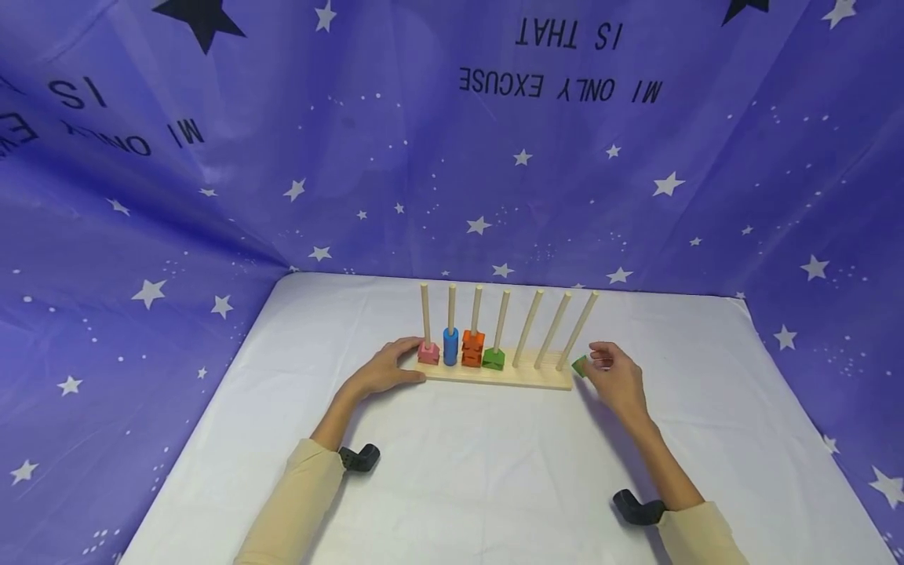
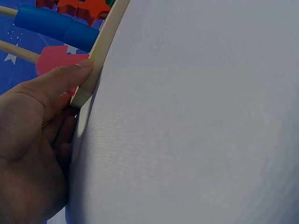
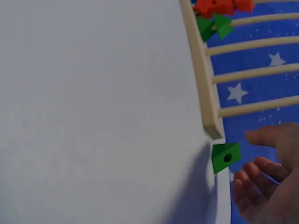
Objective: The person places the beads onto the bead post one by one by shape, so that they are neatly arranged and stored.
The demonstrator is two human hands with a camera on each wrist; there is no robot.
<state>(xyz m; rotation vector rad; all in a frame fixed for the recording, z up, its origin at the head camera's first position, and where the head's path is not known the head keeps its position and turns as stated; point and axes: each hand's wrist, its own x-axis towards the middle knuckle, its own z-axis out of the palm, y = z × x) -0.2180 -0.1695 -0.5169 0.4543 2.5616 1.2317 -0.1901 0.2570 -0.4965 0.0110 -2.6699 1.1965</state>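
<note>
A wooden peg rack (image 1: 508, 378) stands on the white table, with upright pegs along its base. My left hand (image 1: 384, 367) holds the rack's left end, the thumb along the front edge and the fingers behind. Pink (image 1: 428, 353), blue (image 1: 450, 348), orange (image 1: 472, 348) and green (image 1: 493, 359) blocks sit on the left pegs; the three right pegs are bare. Just past the rack's right end is a loose green triangular block (image 3: 225, 157) with a hole. Beside it is my right hand (image 1: 617, 380), its thumb and loosely bent fingers apart from the block in the right wrist view.
White cloth (image 1: 494, 471) covers the table. Purple star-printed curtains (image 1: 424, 157) enclose the back and sides. A black wrist-worn device (image 1: 362, 457) shows by the left cuff, and another dark device (image 1: 636, 508) by the right cuff.
</note>
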